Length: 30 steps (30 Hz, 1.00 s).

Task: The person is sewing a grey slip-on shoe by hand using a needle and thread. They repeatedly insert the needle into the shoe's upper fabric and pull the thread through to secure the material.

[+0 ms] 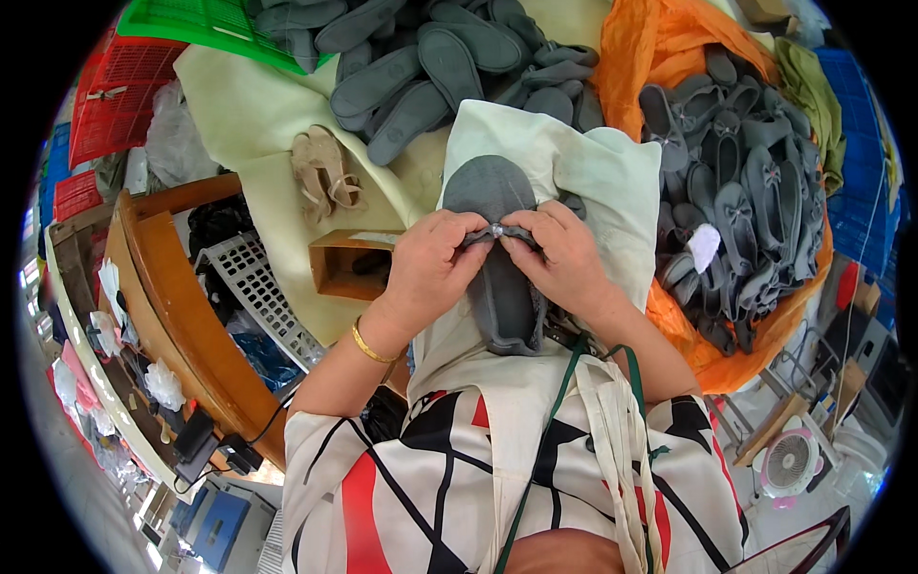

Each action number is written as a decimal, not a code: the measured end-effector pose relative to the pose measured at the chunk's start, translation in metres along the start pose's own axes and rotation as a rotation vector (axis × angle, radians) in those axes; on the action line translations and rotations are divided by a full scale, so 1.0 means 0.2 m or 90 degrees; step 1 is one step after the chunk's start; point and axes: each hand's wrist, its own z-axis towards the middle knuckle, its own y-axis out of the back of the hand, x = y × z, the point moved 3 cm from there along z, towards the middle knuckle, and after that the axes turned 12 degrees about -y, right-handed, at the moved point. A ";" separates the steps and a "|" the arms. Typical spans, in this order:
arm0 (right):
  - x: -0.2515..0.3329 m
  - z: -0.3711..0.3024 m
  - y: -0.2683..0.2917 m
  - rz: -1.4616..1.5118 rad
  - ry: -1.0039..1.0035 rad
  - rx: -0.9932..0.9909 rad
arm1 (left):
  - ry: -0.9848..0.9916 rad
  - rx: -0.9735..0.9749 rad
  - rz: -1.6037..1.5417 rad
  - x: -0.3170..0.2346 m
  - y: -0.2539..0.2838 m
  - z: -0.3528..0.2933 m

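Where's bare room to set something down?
Cream sheet, between green basket and tan sandals; white cloth, between right hand and orange bag, though possibly sloping. Crowded: gray slipper pile; orange bag, packed with gray shoes.

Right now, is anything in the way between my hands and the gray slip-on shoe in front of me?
Nothing visible is. Your left hand and right hand are at the gray slip-on shoe, pinching the gray bow across it. The cardboard box sits to the left, not between them.
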 end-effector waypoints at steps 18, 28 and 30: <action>0.10 -0.03 0.16 -0.237 -0.137 0.065 | 0.440 0.060 -0.500 0.07 0.00 0.05; 0.08 -0.10 0.07 -0.056 -0.143 -0.058 | 0.396 -0.120 -0.452 0.06 -0.04 0.05; 0.09 -0.17 0.07 -0.075 -0.137 -0.071 | 0.396 -0.115 -0.415 0.09 -0.02 0.05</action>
